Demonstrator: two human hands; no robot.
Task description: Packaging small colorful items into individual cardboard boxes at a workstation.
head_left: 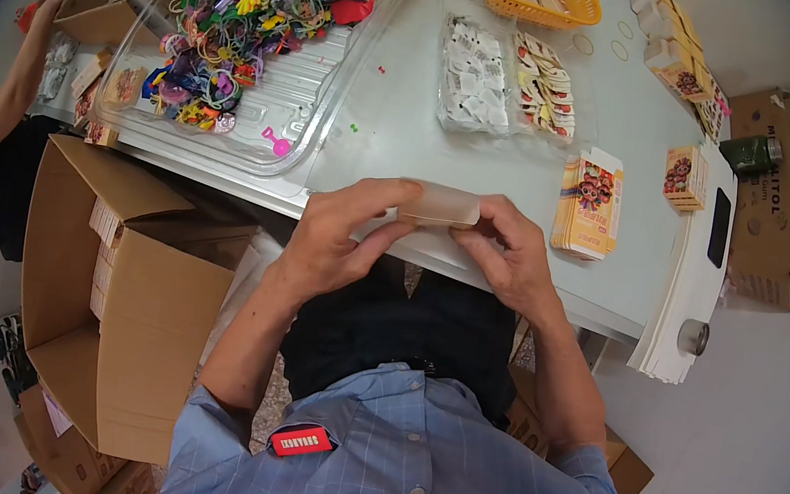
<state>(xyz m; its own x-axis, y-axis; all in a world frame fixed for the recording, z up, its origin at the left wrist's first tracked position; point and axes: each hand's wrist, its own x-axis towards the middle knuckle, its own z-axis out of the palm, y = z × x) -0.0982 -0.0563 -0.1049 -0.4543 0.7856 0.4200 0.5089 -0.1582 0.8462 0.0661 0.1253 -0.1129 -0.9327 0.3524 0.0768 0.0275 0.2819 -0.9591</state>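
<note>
While both hands hang at the front edge of the desk (390, 135), the pale carton (446, 207) is held raised between them by its two ends. The left hand (337, 229) pinches the left end, fingers above and thumb below; the right hand (510, 253) pinches the right end in like manner. Whether those ends are open cannot be told, as the fingers cover them. In my judgement, the two-ended hold keeps the piece steady and spares its thin walls.

The stack of printed cartons (587, 208) lies near the desk's front right corner, just beside the right hand, presumably for a short reach. The clear tray (322, 85) takes the left part of the desk, its raised rim probably serving to contain the heaped toys (254, 25). The white packets (474, 76) lie toward the far edge, short of the yellow basket (534, 9).

As to clearance, the tray's near right corner appears to limit the left hand. A strip of desktop, bearing a few tiny coloured bits, offers passage toward the far edge. A carton let slip at the front edge could fall off the desk.
</note>
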